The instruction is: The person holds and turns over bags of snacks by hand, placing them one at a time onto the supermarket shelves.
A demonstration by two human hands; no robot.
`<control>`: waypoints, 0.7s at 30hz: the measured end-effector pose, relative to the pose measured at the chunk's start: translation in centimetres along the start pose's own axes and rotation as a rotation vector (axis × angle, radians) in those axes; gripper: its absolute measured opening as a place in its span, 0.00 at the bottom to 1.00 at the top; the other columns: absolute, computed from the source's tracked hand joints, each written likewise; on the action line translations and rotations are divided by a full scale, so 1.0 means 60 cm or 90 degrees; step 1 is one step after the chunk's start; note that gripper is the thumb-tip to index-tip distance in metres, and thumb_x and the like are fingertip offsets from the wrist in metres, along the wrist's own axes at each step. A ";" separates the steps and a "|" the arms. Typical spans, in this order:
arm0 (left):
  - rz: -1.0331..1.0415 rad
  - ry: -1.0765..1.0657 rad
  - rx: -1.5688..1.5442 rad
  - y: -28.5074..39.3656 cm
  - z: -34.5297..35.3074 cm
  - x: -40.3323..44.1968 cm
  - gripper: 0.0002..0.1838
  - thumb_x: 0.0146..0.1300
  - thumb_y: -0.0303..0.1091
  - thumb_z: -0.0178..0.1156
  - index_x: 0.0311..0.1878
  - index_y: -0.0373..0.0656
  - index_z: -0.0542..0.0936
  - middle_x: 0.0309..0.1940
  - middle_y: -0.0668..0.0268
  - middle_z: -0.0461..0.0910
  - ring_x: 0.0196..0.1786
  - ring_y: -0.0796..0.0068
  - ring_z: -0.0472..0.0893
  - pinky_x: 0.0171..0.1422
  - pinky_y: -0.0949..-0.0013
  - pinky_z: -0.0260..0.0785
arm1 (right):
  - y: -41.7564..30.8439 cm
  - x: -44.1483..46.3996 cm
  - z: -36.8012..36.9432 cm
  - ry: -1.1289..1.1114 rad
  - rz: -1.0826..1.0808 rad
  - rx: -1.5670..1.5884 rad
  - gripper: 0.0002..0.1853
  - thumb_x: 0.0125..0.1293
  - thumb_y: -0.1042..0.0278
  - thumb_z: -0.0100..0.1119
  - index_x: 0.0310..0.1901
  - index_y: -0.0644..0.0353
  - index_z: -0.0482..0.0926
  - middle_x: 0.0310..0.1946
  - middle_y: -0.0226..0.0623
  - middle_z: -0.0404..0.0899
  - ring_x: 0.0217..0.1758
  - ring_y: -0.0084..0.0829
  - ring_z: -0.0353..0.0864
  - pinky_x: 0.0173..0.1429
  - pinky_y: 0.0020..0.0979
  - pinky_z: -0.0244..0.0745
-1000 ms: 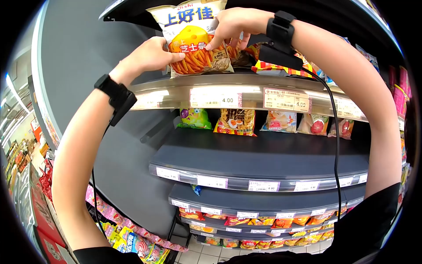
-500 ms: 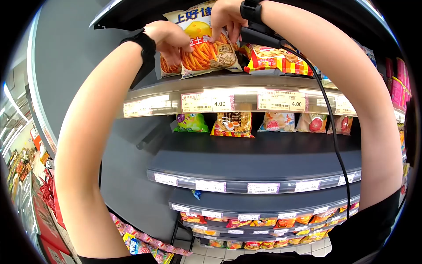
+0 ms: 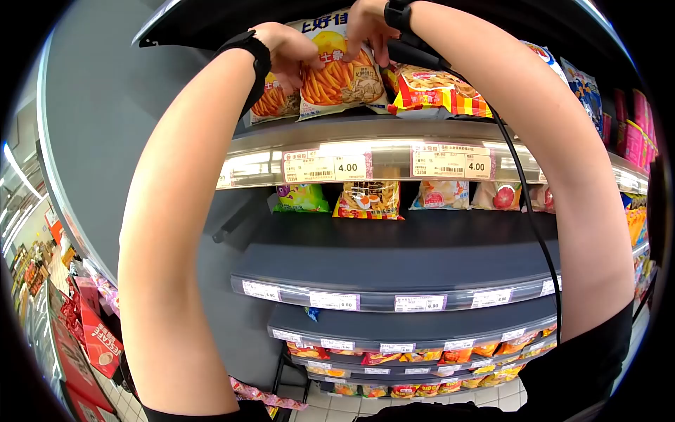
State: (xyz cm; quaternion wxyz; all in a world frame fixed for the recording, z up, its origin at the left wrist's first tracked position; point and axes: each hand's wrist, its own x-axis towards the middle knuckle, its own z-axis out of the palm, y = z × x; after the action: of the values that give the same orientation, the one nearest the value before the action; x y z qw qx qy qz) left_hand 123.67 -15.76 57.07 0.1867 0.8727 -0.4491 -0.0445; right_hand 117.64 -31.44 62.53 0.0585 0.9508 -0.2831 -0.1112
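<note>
A white and orange chip bag with a cheese picture stands upright on the top shelf. My left hand is at its left edge, thumb on the front and fingers bent between it and a similar bag on the left. My right hand holds the bag's upper right side, thumb on the front and fingers down along the edge. A red and yellow snack bag lies just to the right.
Price labels line the shelf edge. Lower shelves carry small snack bags. A grey panel borders the left, and a black cable hangs from my right wrist. Pink packages stand at far right.
The cheese bag has moved back and right onto the shelf, beside the similar bag now visible at left. My left hand has shifted up and right with it.
</note>
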 end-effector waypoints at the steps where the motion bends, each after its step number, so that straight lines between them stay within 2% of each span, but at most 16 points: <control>1: -0.009 0.006 -0.007 -0.001 0.000 0.005 0.30 0.71 0.42 0.56 0.66 0.27 0.67 0.61 0.43 0.74 0.58 0.58 0.80 0.54 0.57 0.81 | 0.002 -0.009 0.007 0.093 0.032 0.022 0.27 0.66 0.39 0.58 0.53 0.53 0.84 0.58 0.40 0.80 0.59 0.32 0.75 0.57 0.40 0.72; 2: -0.017 0.012 -0.014 -0.001 -0.001 0.009 0.29 0.71 0.43 0.57 0.65 0.27 0.69 0.60 0.43 0.74 0.57 0.58 0.81 0.53 0.57 0.82 | 0.006 -0.006 0.008 0.074 0.003 0.043 0.29 0.67 0.38 0.58 0.54 0.55 0.83 0.54 0.41 0.82 0.60 0.33 0.75 0.59 0.39 0.72; 5: -0.024 0.013 -0.018 0.004 0.004 0.013 0.29 0.70 0.44 0.58 0.63 0.28 0.71 0.56 0.42 0.76 0.53 0.57 0.83 0.53 0.54 0.83 | 0.009 -0.031 0.022 0.058 -0.019 0.015 0.30 0.67 0.39 0.59 0.58 0.58 0.80 0.54 0.43 0.82 0.56 0.34 0.80 0.60 0.39 0.73; 6: -0.017 0.011 -0.023 0.007 0.008 0.003 0.31 0.70 0.44 0.57 0.68 0.31 0.67 0.62 0.40 0.70 0.60 0.53 0.78 0.59 0.52 0.79 | 0.014 -0.029 0.027 0.045 -0.015 0.093 0.33 0.67 0.39 0.60 0.60 0.60 0.77 0.53 0.44 0.83 0.50 0.34 0.84 0.58 0.39 0.76; 7: -0.012 0.009 -0.027 0.011 0.013 -0.006 0.34 0.70 0.44 0.56 0.72 0.34 0.62 0.68 0.38 0.65 0.67 0.48 0.73 0.64 0.49 0.75 | 0.018 -0.026 0.032 0.044 -0.013 0.095 0.33 0.67 0.39 0.60 0.60 0.60 0.77 0.53 0.44 0.83 0.50 0.34 0.84 0.58 0.39 0.76; 9: -0.011 0.005 -0.025 0.008 0.011 0.006 0.34 0.70 0.44 0.58 0.72 0.34 0.62 0.68 0.38 0.64 0.66 0.48 0.73 0.61 0.47 0.77 | 0.016 -0.023 0.038 0.040 -0.012 0.150 0.33 0.67 0.40 0.59 0.61 0.61 0.75 0.52 0.44 0.83 0.47 0.32 0.86 0.57 0.39 0.77; 11: -0.021 0.008 -0.030 0.010 0.008 0.009 0.35 0.69 0.44 0.59 0.73 0.35 0.62 0.67 0.39 0.66 0.66 0.47 0.73 0.61 0.48 0.78 | 0.017 -0.028 0.033 0.046 -0.033 0.111 0.35 0.65 0.37 0.60 0.61 0.62 0.76 0.54 0.46 0.82 0.50 0.36 0.85 0.57 0.40 0.77; 12: -0.023 0.009 -0.029 0.012 0.006 0.006 0.35 0.69 0.44 0.59 0.73 0.35 0.62 0.67 0.39 0.66 0.66 0.47 0.73 0.61 0.48 0.78 | 0.013 -0.038 0.029 0.101 -0.011 0.032 0.38 0.64 0.35 0.61 0.62 0.61 0.75 0.57 0.49 0.80 0.53 0.39 0.83 0.59 0.40 0.76; 13: -0.025 0.007 -0.014 0.014 0.003 0.002 0.36 0.68 0.45 0.60 0.72 0.33 0.61 0.66 0.38 0.67 0.65 0.47 0.75 0.59 0.48 0.79 | 0.009 -0.051 0.030 0.156 0.011 -0.048 0.40 0.62 0.33 0.61 0.64 0.60 0.74 0.60 0.52 0.77 0.56 0.41 0.81 0.60 0.40 0.75; 14: -0.027 0.005 0.000 0.015 0.002 -0.001 0.38 0.68 0.45 0.61 0.72 0.31 0.60 0.64 0.37 0.68 0.63 0.46 0.76 0.57 0.48 0.80 | 0.016 -0.053 0.011 0.077 -0.054 -0.075 0.44 0.60 0.30 0.62 0.69 0.56 0.70 0.67 0.57 0.68 0.64 0.45 0.75 0.64 0.42 0.72; 15: -0.030 0.004 0.000 0.014 0.001 -0.002 0.38 0.68 0.45 0.61 0.72 0.31 0.60 0.64 0.37 0.68 0.63 0.46 0.76 0.57 0.48 0.80 | 0.021 -0.038 -0.005 0.076 -0.056 -0.075 0.44 0.60 0.30 0.62 0.69 0.56 0.70 0.67 0.57 0.68 0.64 0.45 0.75 0.64 0.42 0.72; 17: -0.078 0.065 0.022 0.012 -0.002 -0.002 0.32 0.68 0.47 0.59 0.65 0.30 0.69 0.54 0.46 0.75 0.47 0.60 0.83 0.52 0.54 0.82 | 0.022 -0.008 -0.020 0.096 -0.041 0.020 0.45 0.61 0.32 0.61 0.73 0.52 0.64 0.73 0.56 0.59 0.68 0.44 0.70 0.67 0.45 0.69; 18: -0.078 0.085 0.039 0.012 -0.001 -0.010 0.32 0.69 0.46 0.59 0.65 0.29 0.68 0.53 0.46 0.76 0.43 0.63 0.83 0.51 0.55 0.83 | 0.018 -0.006 -0.017 0.115 -0.011 0.062 0.46 0.62 0.35 0.61 0.75 0.53 0.60 0.76 0.52 0.55 0.69 0.44 0.69 0.67 0.47 0.68; 21: -0.084 0.082 0.062 0.014 -0.007 -0.036 0.31 0.69 0.46 0.58 0.64 0.28 0.69 0.52 0.46 0.76 0.40 0.63 0.83 0.50 0.55 0.83 | 0.006 -0.007 -0.025 0.152 -0.057 -0.028 0.46 0.63 0.36 0.62 0.75 0.54 0.58 0.77 0.50 0.54 0.69 0.45 0.68 0.67 0.47 0.68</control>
State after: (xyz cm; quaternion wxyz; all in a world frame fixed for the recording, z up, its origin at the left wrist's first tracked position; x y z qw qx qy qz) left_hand 121.87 -14.35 57.55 0.1690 0.9096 -0.3790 0.0216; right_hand 117.48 -31.41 64.13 0.1075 0.9675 -0.2290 -0.0060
